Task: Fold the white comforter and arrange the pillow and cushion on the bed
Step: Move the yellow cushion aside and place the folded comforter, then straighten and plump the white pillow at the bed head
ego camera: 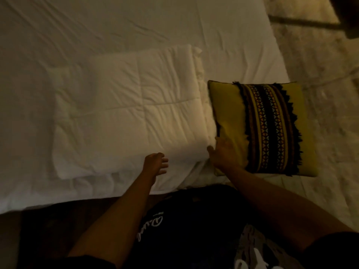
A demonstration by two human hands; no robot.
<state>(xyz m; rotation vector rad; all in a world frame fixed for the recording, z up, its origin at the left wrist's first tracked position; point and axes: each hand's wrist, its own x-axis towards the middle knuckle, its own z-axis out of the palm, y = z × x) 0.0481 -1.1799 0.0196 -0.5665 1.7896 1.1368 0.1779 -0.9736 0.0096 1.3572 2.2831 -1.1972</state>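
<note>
A quilted white comforter (124,111) of soft, matt cloth, stitched in puffy squares, lies folded on a bed (97,26) covered in a creased, matt cotton-like sheet. Just right of the comforter, a yellow woven-cloth cushion (262,129) shows a patterned embroidered band edged with black fringe. Beyond the bed's right edge, a pale shaggy rug (320,74) looks rough.

Your forearms are bare down to both hands, with dark short sleeves showing only at the bottom of the view. You wear a dark navy top (186,230) with white cursive lettering across the front, and below it a grey-and-white patterned garment (252,253).
</note>
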